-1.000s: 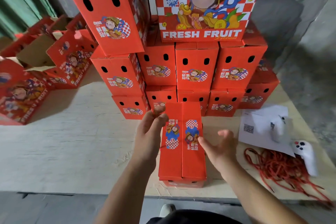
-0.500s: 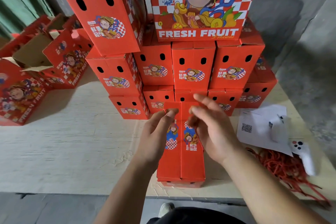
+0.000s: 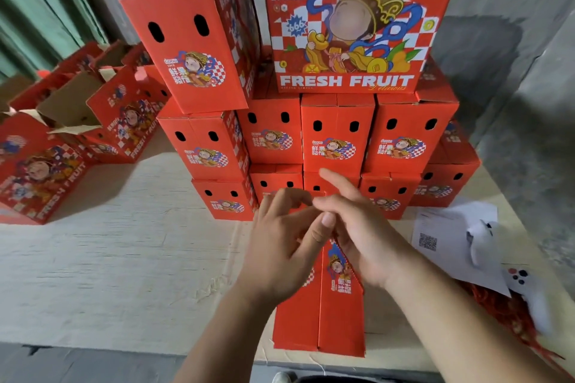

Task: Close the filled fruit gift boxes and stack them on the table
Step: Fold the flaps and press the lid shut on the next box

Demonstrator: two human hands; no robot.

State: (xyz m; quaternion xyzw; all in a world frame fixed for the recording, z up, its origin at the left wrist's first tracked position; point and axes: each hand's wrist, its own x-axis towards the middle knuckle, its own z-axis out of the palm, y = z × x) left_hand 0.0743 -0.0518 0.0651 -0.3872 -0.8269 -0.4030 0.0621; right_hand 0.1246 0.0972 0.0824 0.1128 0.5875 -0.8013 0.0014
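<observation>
Hands meet now over the far end of the red box (image 3: 320, 314) in front of me: a second ago they stood apart on either side of it, palms facing, and since then both have closed in above its top flaps. My left hand (image 3: 280, 246) has its fingers (image 3: 289, 199) curled down toward the top seam, thumb stretched across toward the other hand; my right hand (image 3: 361, 227) lies just beside it with the forefinger pointing away and the rest bent. Whether either hand pinches the flap or a cord I cannot tell, since the hands hide what is beneath them. I judge this to be the fastening of the lid, so this box is nearly shut and not yet stacked.

It lies lengthwise on the worktop (image 3: 124, 258), near the front edge, its far end just short of the stack (image 3: 311, 140).

Counting the stack from its faces: five boxes in the bottom row, four in the middle row, two on top, one of them turned broadside to show the FRESH FRUIT panel (image 3: 345, 28). More may stand behind; I cannot see. To the left sit open boxes (image 3: 102, 115), at least three, flaps up. At the right lie one printed sheet of paper (image 3: 451, 242), two white controllers (image 3: 529, 292) and one heap of red cord (image 3: 504, 314).
</observation>
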